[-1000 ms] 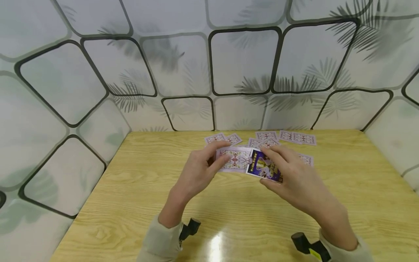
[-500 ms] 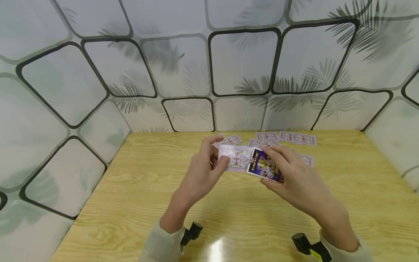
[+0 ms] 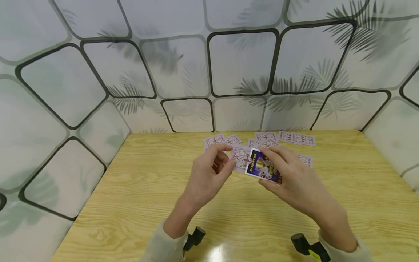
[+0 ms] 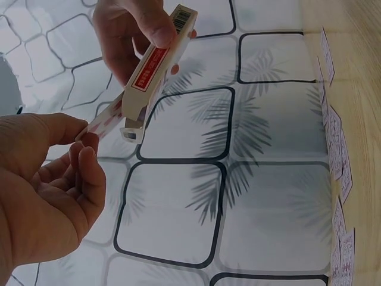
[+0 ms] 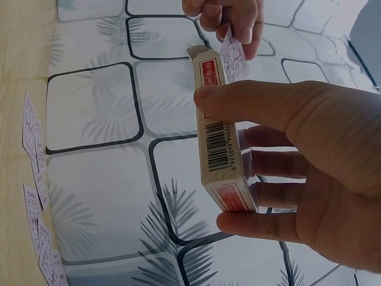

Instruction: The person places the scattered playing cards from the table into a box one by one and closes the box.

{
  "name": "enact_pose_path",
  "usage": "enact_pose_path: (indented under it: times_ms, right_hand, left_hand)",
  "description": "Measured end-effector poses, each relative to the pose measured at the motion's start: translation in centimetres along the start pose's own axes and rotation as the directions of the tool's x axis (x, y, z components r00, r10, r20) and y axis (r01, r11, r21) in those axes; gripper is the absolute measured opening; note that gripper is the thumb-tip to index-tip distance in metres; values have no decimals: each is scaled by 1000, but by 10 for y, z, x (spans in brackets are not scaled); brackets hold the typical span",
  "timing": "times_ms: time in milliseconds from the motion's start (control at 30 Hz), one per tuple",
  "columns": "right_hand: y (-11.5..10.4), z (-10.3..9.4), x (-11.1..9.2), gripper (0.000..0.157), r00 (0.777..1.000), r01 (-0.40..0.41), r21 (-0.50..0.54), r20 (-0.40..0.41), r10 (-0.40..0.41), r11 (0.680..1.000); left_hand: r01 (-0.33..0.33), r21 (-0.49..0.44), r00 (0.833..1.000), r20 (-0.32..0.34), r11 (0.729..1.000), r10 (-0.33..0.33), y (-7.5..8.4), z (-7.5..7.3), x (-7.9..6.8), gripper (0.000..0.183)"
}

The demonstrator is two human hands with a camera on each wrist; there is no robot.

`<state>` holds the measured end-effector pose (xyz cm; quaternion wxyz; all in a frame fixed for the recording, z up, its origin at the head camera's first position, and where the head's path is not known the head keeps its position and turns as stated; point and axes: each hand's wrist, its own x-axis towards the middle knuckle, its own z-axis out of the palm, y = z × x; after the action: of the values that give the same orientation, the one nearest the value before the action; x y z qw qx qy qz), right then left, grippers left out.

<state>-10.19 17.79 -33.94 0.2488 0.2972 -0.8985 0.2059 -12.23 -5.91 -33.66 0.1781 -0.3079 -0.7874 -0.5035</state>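
My right hand (image 3: 294, 178) grips a small playing card box (image 5: 217, 149), printed purple and gold on one face, with a barcode and red panels on its narrow side. The box is held above the table, with its opened end and raised flap (image 4: 132, 132) toward my left hand (image 3: 209, 174). My left thumb and index finger pinch the outer end of a playing card (image 3: 240, 158) with a pink floral back. The card's other end is inside the box. Whether it is one card or several together, I cannot tell.
Several playing cards (image 3: 302, 139) lie face down, some overlapping, along the back of the wooden table (image 3: 131, 189). Others lie partly behind my hands. A patterned wall covering (image 3: 243, 62) rises at the table's back and sides.
My left hand has moved right toward the box, and less of the card shows outside it. My right hand and the box have stayed nearly in place.
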Motion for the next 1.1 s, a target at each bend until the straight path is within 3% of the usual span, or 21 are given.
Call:
enact_pose_path:
  times_ms: [333,600,867,1100]
  right_hand:
    - [-1,1,0,76,1000,4,-10,-7,-4,1000]
    - [-1,2,0,78,1000,10,-16,-9,-10,1000]
    - [0,2,-1,77,1000,2,-14,-6,-2,1000]
    - [1,2,-1,77,1000,-2,-17,-5,1,1000]
  left_hand:
    - [-62,114,998,35,992,58,3,10,-3,29]
    - [-105,271,993,77,957,88,3,18,-6,32]
    - [-74,317,991,129,946,34,8,21,-8,30]
    - [-63,317,991,132,946,22,8,21,-8,30]
